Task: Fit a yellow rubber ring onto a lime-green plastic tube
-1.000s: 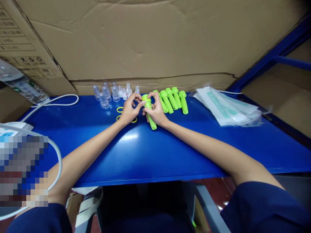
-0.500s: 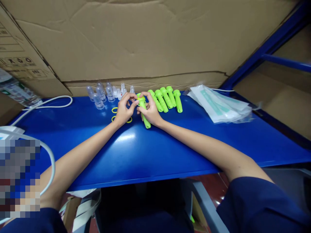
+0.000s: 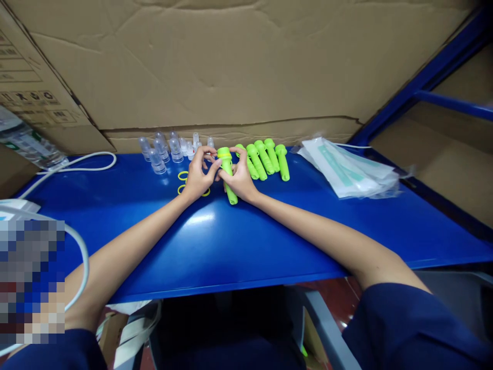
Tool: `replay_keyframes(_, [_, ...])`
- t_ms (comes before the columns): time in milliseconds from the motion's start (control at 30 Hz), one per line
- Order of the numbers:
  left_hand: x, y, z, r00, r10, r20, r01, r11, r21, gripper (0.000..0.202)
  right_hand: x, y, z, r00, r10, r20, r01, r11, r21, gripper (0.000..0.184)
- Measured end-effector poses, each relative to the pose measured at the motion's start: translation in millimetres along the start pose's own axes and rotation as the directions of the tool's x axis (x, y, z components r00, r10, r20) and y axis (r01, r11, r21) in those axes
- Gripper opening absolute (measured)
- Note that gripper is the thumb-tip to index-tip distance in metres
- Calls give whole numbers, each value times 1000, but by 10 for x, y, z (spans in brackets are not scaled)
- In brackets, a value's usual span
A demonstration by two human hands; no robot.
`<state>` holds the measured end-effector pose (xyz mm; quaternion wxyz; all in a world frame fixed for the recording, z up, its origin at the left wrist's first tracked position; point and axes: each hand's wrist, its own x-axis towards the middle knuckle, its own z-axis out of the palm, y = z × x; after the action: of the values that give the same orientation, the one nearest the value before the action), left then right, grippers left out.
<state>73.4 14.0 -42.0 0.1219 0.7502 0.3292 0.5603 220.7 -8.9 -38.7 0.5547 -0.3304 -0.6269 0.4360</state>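
My right hand [image 3: 242, 180] grips a lime-green plastic tube [image 3: 228, 174] that rests tilted on the blue table [image 3: 269, 231]. My left hand [image 3: 198, 174] pinches at the tube's wide top end, where a yellow ring sits around the neck. Several more green tubes [image 3: 265, 159] lie side by side just right of my hands. Yellow rings [image 3: 182, 176] lie on the table beside my left hand.
Several small clear caps [image 3: 162, 149] stand at the back left. A stack of sealed white pouches [image 3: 346, 167] lies at the right. A white cable [image 3: 84, 162] runs along the left. Cardboard [image 3: 231, 67] walls off the back.
The green tube's top now shows between my fingers with the ring on its neck; my hands have hardly moved. The view shifted slightly.
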Motion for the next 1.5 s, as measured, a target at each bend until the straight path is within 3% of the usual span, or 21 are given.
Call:
replay_keyframes(300, [8,51,9,993,-65,-97,57,995,-76,42,-4,31,-7,989,-13,145,1,997,84,60])
replay_keyframes(467, [19,107,-7,985,-49,-164,36,996,-78,41,2,66,-14,993,-16,118,11,999,42,62])
replay_keyframes(767, [22,163,-1,985,-5,-174,-7,998,-65,34,-11,53,-4,997,-26,77,25,1000,7,57])
replay_keyframes(1233, [-4,160,-19,993,120,-8,-119,988,99,39,-36,29,-9,993,-116,5,114,969,-217,56])
replay_keyframes(1500, [-27,61,56,993,-12,-114,2,996,-88,37,4,47,20,998,-54,15,53,996,69,64])
